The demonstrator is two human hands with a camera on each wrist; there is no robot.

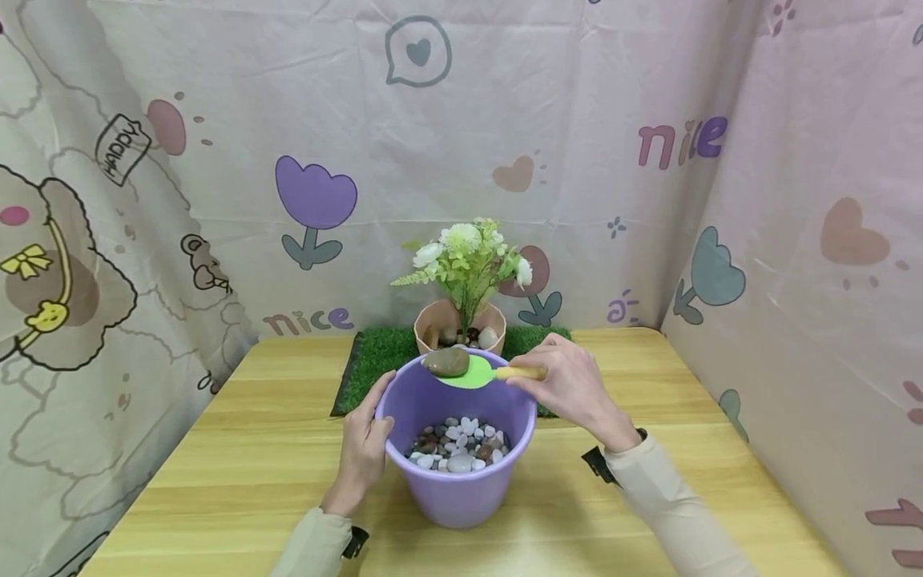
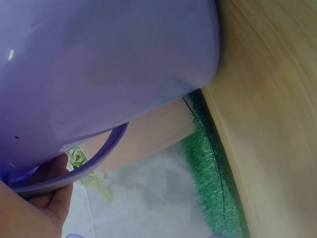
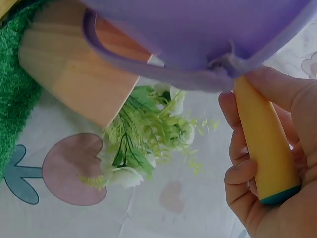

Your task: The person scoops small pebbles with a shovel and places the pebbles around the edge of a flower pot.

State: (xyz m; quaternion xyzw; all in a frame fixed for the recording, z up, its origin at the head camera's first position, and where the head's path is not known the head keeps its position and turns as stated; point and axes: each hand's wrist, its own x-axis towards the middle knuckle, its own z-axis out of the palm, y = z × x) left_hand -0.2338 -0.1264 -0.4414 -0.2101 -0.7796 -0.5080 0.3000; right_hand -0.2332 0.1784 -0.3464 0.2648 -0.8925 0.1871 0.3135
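My left hand (image 1: 364, 445) grips the left side of a purple bucket (image 1: 461, 497), thumb at its rim. In the left wrist view, fingers curl at the bucket's handle (image 2: 101, 153). A small shovel (image 1: 481, 373) with a green blade and yellow handle is held in my right hand (image 1: 573, 385). On its blade lies a large brownish-grey stone (image 1: 445, 362), over the bucket's far rim. The right wrist view shows fingers wrapped around the yellow shovel handle (image 3: 267, 144). White, grey and brown pebbles (image 1: 461, 442) cover the bucket's bottom.
Behind the bucket, a peach flowerpot (image 1: 425, 319) holds stones and white flowers with green leaves (image 1: 461, 264). It stands on a green turf mat (image 1: 385, 349) on the wooden table (image 1: 238, 449). Printed cloth (image 1: 562, 80) hangs at the back and sides.
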